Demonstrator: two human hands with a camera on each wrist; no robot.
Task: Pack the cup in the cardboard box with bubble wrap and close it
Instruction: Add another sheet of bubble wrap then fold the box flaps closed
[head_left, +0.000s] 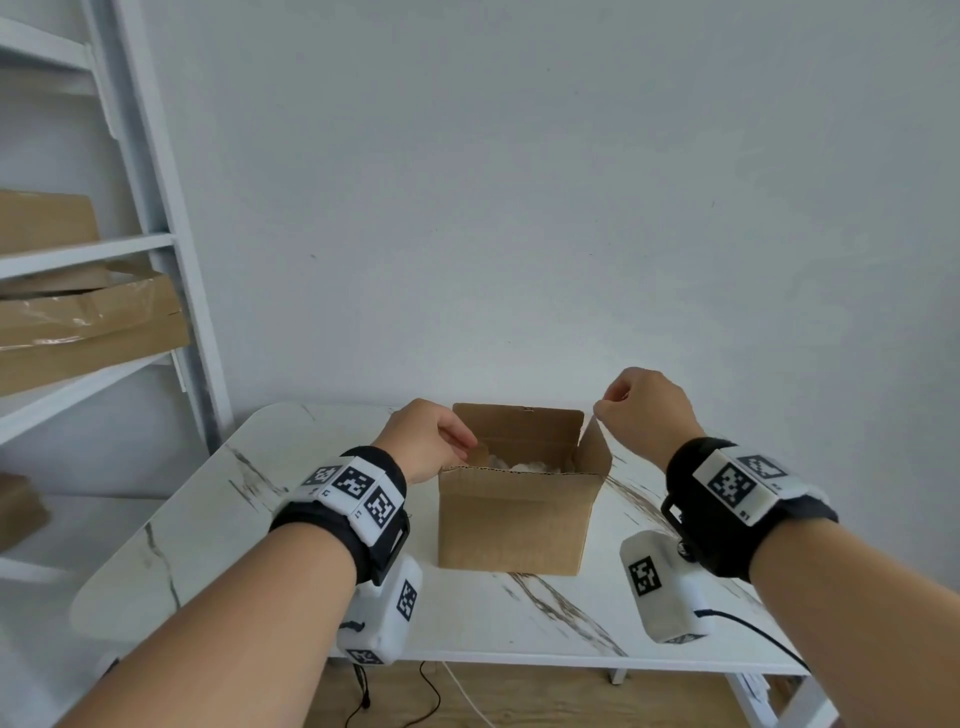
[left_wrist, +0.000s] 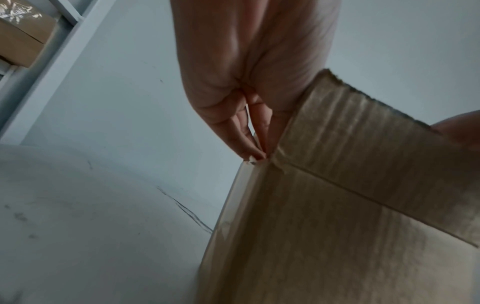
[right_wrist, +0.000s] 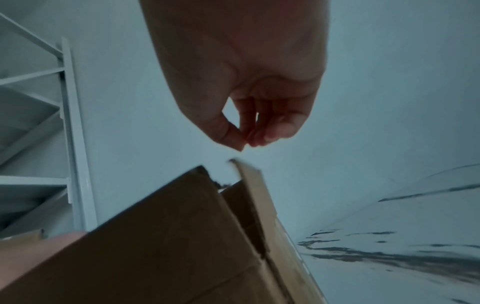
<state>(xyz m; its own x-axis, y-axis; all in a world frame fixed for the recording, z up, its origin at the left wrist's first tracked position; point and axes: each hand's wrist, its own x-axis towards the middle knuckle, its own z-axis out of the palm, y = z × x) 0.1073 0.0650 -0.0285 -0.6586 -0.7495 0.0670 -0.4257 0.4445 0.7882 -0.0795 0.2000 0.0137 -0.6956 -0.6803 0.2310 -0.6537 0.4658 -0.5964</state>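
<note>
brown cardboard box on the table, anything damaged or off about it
Nothing serious. The brown cardboard box sits upright on the white marble-pattern table, flaps not yet closed. The only blemish is a rough, frayed top edge on the near flap in the left wrist view.

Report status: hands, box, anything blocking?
Left hand at box's left edge, grip unclear. Right hand curled, empty, just above right flap. Cardboard box open, white wrap inside. Nothing blocking.
</note>
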